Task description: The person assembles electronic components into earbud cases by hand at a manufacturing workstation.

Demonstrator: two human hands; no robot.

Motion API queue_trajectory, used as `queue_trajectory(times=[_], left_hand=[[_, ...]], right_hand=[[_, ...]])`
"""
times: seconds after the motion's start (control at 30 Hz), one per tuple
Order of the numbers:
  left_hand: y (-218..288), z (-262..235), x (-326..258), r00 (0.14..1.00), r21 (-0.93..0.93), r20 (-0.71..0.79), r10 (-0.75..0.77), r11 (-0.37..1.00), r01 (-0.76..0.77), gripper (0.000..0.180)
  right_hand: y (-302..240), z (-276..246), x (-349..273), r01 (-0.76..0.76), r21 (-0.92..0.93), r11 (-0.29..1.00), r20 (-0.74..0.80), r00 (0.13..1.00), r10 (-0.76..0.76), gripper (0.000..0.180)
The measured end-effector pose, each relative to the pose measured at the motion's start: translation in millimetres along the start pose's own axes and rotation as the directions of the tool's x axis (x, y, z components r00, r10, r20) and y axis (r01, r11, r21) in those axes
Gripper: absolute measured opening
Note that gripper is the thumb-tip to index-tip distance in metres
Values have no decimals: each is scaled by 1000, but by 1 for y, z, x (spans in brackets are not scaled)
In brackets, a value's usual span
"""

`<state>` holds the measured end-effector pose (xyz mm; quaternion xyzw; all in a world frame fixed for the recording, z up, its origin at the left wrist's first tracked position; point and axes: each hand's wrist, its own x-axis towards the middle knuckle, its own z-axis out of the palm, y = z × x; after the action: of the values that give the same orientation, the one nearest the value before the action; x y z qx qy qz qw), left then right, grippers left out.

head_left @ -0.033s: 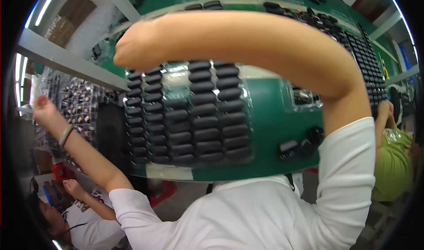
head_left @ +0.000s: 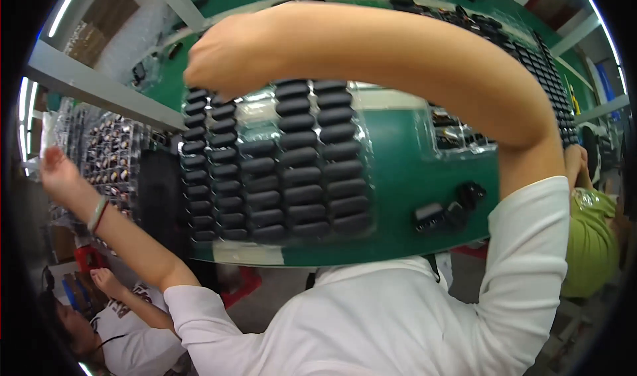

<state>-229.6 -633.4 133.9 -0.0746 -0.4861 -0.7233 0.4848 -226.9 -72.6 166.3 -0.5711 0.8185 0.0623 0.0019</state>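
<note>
My right hand (head_left: 229, 56) is closed, its fingers turned under and mostly hidden, at the far left corner of a clear plastic tray (head_left: 369, 177). Rows of rounded black pieces (head_left: 298, 177) fill that tray. The right forearm arches across the tray's far side and covers part of it. Far to the left, my left hand (head_left: 61, 177), with a band at the wrist, has curled fingers beside upright clear plastic trays (head_left: 109, 150) of small parts. What either hand holds, if anything, cannot be made out.
Black devices (head_left: 441, 215) lie on the green tabletop (head_left: 398, 170). Another clear tray (head_left: 458, 137) sits beyond them. Grey metal posts (head_left: 109, 90) frame the left side. A person in white (head_left: 142, 329) is at lower left, another in green (head_left: 589, 243) at right.
My right hand has shifted slightly right and away from me, its elbow moving right too. The left hand has moved a little to the left. The view itself has shifted slightly.
</note>
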Motion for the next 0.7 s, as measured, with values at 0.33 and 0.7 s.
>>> queue_trajectory(times=[0.33, 0.7], left_hand=[[125, 276, -448, 414, 595, 775, -478, 772, -223, 29], [37, 364, -553, -321, 499, 766, -557, 830, -248, 42]], right_hand=[[-109, 72, -326, -590, 405, 698, -6, 762, 648, 51], [-224, 180, -409, -628, 667, 402, -302, 266, 915, 38]])
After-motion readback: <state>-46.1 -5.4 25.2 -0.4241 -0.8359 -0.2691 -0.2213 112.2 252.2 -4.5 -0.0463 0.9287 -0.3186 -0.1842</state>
